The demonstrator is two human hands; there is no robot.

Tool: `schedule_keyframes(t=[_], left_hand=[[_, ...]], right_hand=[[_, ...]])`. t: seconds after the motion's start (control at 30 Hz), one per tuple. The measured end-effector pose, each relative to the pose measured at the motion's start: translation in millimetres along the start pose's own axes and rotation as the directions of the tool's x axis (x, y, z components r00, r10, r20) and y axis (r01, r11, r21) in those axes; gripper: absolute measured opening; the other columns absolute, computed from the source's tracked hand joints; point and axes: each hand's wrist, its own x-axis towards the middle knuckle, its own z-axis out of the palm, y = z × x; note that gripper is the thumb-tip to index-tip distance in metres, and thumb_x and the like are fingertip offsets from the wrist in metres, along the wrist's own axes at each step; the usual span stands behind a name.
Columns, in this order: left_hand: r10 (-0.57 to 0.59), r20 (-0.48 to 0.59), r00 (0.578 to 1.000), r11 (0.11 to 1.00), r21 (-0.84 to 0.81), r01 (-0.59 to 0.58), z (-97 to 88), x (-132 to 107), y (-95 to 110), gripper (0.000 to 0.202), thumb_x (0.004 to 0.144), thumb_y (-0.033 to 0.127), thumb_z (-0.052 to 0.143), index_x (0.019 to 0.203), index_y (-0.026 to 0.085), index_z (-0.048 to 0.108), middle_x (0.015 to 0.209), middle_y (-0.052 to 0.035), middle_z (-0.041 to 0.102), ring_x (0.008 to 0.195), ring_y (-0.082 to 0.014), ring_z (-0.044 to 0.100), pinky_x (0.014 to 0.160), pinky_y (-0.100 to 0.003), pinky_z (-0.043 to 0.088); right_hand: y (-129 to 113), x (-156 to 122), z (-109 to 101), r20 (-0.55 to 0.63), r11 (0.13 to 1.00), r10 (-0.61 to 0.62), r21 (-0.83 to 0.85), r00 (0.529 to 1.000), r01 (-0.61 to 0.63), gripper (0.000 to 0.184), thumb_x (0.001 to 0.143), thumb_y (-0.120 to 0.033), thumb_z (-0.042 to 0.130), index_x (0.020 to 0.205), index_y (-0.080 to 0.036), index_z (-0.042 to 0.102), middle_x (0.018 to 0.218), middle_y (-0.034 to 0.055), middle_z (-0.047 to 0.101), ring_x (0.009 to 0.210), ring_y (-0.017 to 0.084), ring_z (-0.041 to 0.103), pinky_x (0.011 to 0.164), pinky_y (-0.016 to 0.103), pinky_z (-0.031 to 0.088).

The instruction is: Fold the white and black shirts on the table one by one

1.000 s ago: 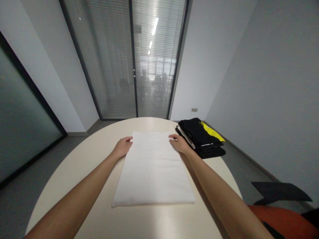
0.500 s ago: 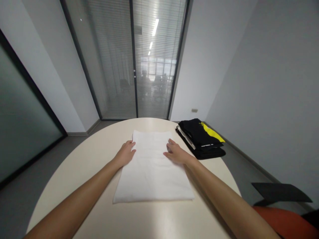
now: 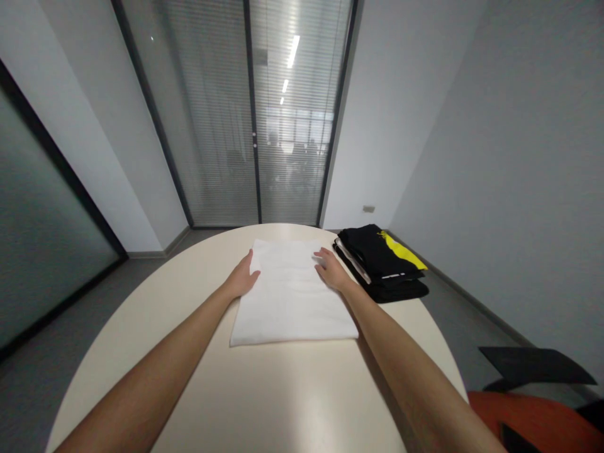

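Observation:
A folded piece of white fabric (image 3: 290, 296), probably a garment, lies flat on the round cream table (image 3: 255, 396). At its left edge rests my left hand (image 3: 241, 277), the thumb over the fabric and the fingers stretched forward along the side. My right hand (image 3: 331, 269) touches the right edge with its fingers spread and thumb pointing inward. Neither hand is closed round the fabric. Just beyond my right hand sits a stack of folded dark clothes (image 3: 377, 264), the top one black with a yellow patch.
An orange chair (image 3: 528, 421) with a black armrest (image 3: 538, 365) stands at the lower right, beside the table. Behind the table are a glass partition with blinds (image 3: 221, 126) and a grey wall (image 3: 491, 189).
The white fabric has slid away from me across the table, and its near edge now lies farther off. Both hands have moved forward along with it. The dark stack has stayed put.

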Motion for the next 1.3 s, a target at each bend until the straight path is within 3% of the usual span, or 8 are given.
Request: schedule_keyframes(t=[0.1, 0.27, 0.4, 0.53, 0.73, 0.93, 1.17, 1.3], left_hand=[[-0.141, -0.003, 0.99, 0.981, 0.133, 0.14, -10.3, -11, -1, 0.072, 0.079, 0.026, 0.064, 0.146, 0.012, 0.041, 0.133, -0.0184, 0.062, 0.114, -0.0269, 0.065, 0.098, -0.036, 0.048], [-0.284, 0.07, 0.956, 0.948, 0.17, 0.269, -36.5, -51, 8, 0.066, 0.075, 0.043, 0.071, 0.131, 0.013, 0.055, 0.079, -0.008, 0.074, 0.077, -0.0279, 0.072, 0.069, -0.032, 0.049], [-0.393, 0.362, 0.845, 0.919, 0.115, 0.378, -56.7, -87, 28, 0.075, 0.069, 0.049, 0.075, 0.132, 0.014, 0.052, 0.054, -0.0003, 0.066, 0.046, -0.024, 0.063, 0.048, -0.03, 0.043], [-0.342, 0.614, 0.711, 0.925, 0.086, 0.37, -74.5, -108, 50, 0.091, 0.07, 0.044, 0.073, 0.146, 0.013, 0.034, 0.059, -0.0002, 0.068, 0.051, -0.0238, 0.066, 0.04, -0.025, 0.04], [-0.257, 0.723, 0.641, 0.923, -0.013, 0.385, -92.3, -109, 59, 0.111, 0.069, 0.032, 0.075, 0.159, 0.023, 0.01, 0.07, 0.0032, 0.069, 0.06, -0.0207, 0.071, 0.039, -0.02, 0.036], [-0.231, 0.765, 0.601, 0.912, -0.044, 0.407, -93.7, -108, 46, 0.118, 0.075, 0.034, 0.074, 0.16, 0.023, -0.008, 0.07, 0.0044, 0.068, 0.054, -0.018, 0.069, 0.039, -0.019, 0.037], [-0.214, 0.842, 0.496, 0.934, 0.027, 0.356, -92.9, -99, 34, 0.088, 0.081, 0.033, 0.071, 0.157, 0.02, 0.029, 0.057, 0.0047, 0.065, 0.045, -0.0151, 0.064, 0.039, -0.018, 0.041], [-0.255, 0.882, 0.396, 0.927, 0.105, 0.361, -94.5, -97, 32, 0.083, 0.078, 0.029, 0.073, 0.153, 0.019, 0.038, 0.056, 0.0029, 0.068, 0.042, -0.0145, 0.062, 0.041, -0.019, 0.044]], right_hand=[[-2, -7, -8, -0.019, 0.996, 0.07, -0.062, 0.997, -0.071, 0.046, 0.082, -0.02, 0.06, 0.127, -0.015, 0.059, 0.139, 0.0179, 0.053, 0.127, 0.027, 0.056, 0.11, 0.041, 0.039], [-16, -26, -34, 0.118, 0.932, 0.34, -0.172, 0.933, -0.318, 0.059, 0.084, -0.034, 0.066, 0.136, -0.011, 0.049, 0.098, 0.0156, 0.072, 0.09, 0.028, 0.069, 0.085, 0.037, 0.049], [-28, -44, -67, 0.334, 0.918, 0.397, -0.165, 0.855, -0.362, 0.074, 0.075, -0.045, 0.077, 0.135, -0.008, 0.053, 0.083, 0.0132, 0.073, 0.076, 0.028, 0.069, 0.075, 0.035, 0.049], [-39, -69, -96, 0.572, 0.926, 0.316, -0.011, 0.757, -0.378, 0.104, 0.067, -0.041, 0.084, 0.154, -0.012, 0.033, 0.084, 0.0076, 0.074, 0.063, 0.022, 0.066, 0.07, 0.032, 0.049], [-55, -98, -115, 0.7, 0.901, 0.198, 0.145, 0.686, -0.408, 0.106, 0.078, -0.043, 0.076, 0.16, -0.017, 0.014, 0.087, 0.0035, 0.07, 0.067, 0.017, 0.063, 0.064, 0.027, 0.048], [-57, -105, -131, 0.796, 0.851, 0.167, 0.182, 0.581, -0.493, 0.115, 0.071, -0.038, 0.085, 0.161, -0.026, 0.015, 0.072, -0.0062, 0.057, 0.059, 0.013, 0.062, 0.057, 0.023, 0.045], [-43, -102, -130, 0.863, 0.805, 0.128, 0.198, 0.489, -0.559, 0.11, 0.069, -0.033, 0.087, 0.159, -0.027, 0.023, 0.072, -0.0068, 0.058, 0.054, 0.008, 0.058, 0.05, 0.018, 0.043], [-49, -99, -133, 0.916, 0.813, 0.145, 0.106, 0.375, -0.573, 0.114, 0.068, -0.034, 0.088, 0.16, -0.024, 0.021, 0.067, -0.0061, 0.063, 0.049, 0.009, 0.058, 0.047, 0.017, 0.041]])
